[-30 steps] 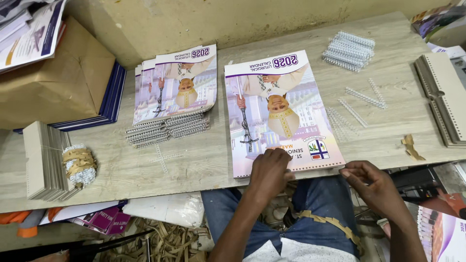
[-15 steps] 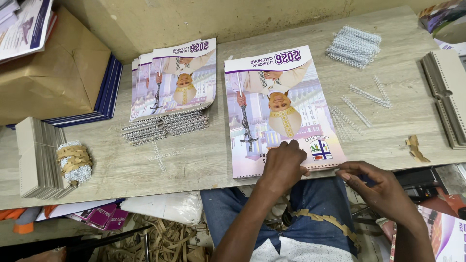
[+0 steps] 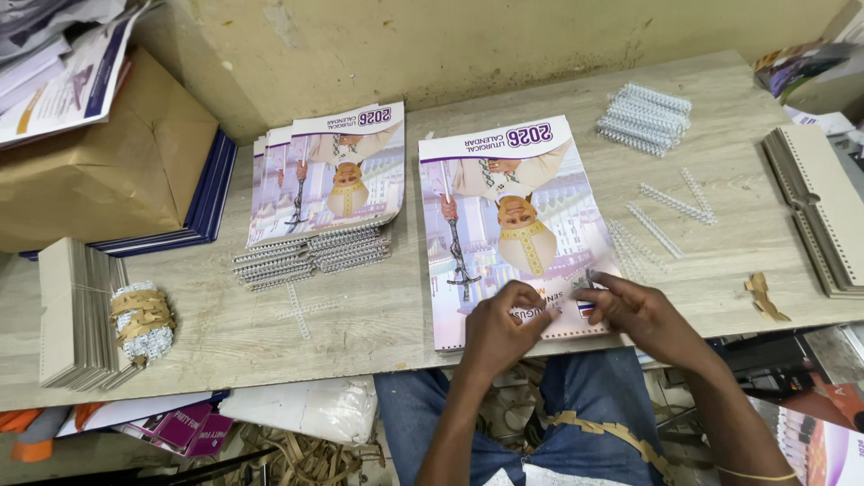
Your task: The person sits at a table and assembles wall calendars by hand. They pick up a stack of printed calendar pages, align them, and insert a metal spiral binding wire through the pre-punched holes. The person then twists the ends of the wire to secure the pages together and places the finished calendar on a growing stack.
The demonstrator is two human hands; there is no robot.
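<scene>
Pale, scuffed wooden bench [image 3: 378,324] set against a stained yellow wall carries a binding job in progress. At the near edge, a glossy purple-and-white wall calendar [image 3: 513,225] lies flat, its punched bottom margin facing the person. The left hand [image 3: 500,329] rests on that margin, fingers curled and pressing the sheets down; the right hand [image 3: 641,310] pinches something small at the calendar's near right corner, too tiny to identify. Toward the far left, a stack of matching calendars [image 3: 333,171] sits on finished wire-bound copies [image 3: 310,256]. White wire binding combs [image 3: 646,119] are heaped near the far right corner, with loose combs [image 3: 670,205] just beside the calendar. Grey backing boards [image 3: 814,211] lie at the right edge, a second bundle of boards [image 3: 76,310] at the left edge. Done well, this step probably calls for keeping the sheets squared under the left hand so the punched holes stay aligned.
</scene>
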